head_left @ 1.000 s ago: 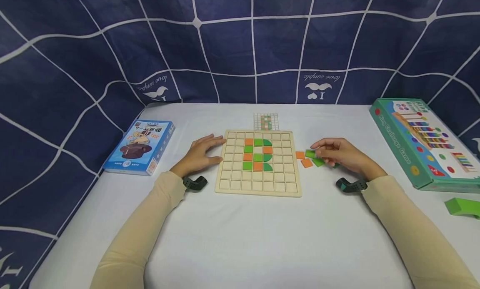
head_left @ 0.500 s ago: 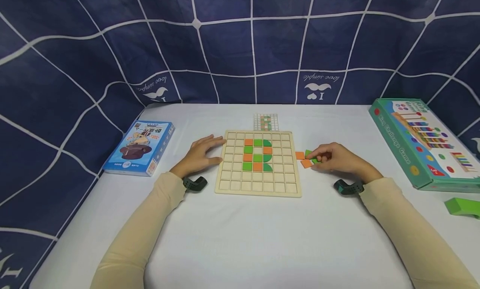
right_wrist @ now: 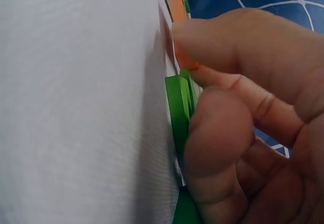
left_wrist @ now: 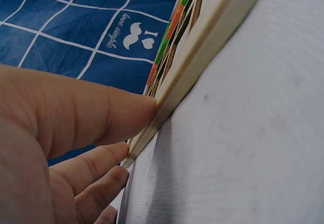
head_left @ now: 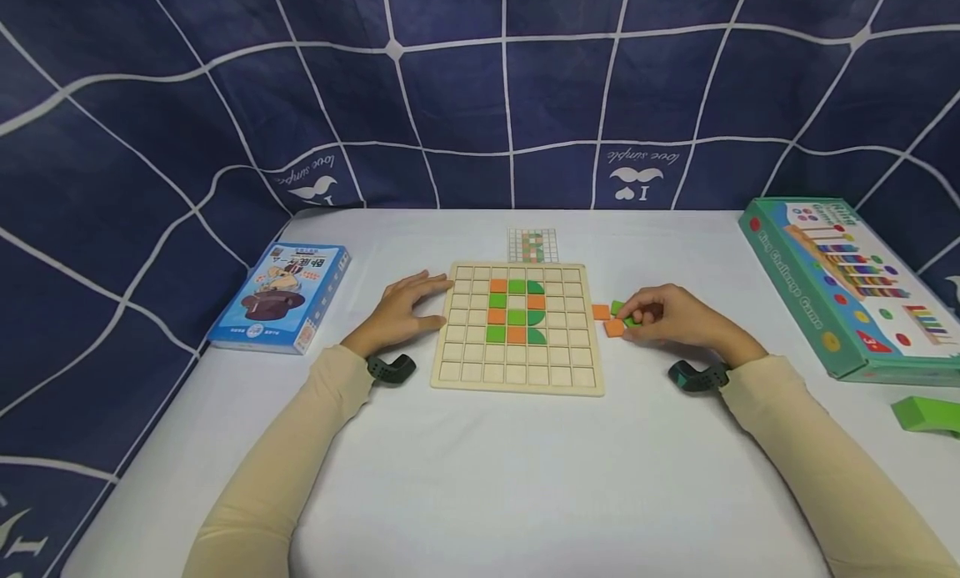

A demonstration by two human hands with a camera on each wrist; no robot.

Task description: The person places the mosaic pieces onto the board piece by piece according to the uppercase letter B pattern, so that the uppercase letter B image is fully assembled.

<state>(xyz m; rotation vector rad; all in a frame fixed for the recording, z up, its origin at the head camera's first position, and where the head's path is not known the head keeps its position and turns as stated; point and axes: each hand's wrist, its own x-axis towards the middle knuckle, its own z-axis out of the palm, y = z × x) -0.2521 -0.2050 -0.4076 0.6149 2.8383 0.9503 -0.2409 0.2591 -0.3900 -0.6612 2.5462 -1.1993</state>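
Note:
My right hand [head_left: 667,315] pinches an orange square tile [head_left: 615,328] between thumb and index finger, just right of the wooden grid board [head_left: 517,373]. In the right wrist view this orange tile [right_wrist: 181,51] stands tilted at the thumb tip, its shadow on the cloth beside it. Green tiles [right_wrist: 177,102] lie under the curled fingers, partly hidden. Another orange tile [head_left: 601,311] rests by the board's right edge. On the board, orange and green tiles form a patterned block. My left hand [head_left: 401,311] has its fingers extended, thumb and fingertips at the board's left edge [left_wrist: 174,95].
A small printed pattern card [head_left: 532,245] lies behind the board. At the left is a blue box [head_left: 279,296]; at the right, a green game box [head_left: 855,286] with a green block [head_left: 926,414] in front. A dark blue checked cloth [head_left: 555,86] hangs behind the white table.
My right hand has moved a little left and down from the green tiles to the nearer orange tile, which now looks slightly turned and raised. The left hand stays put.

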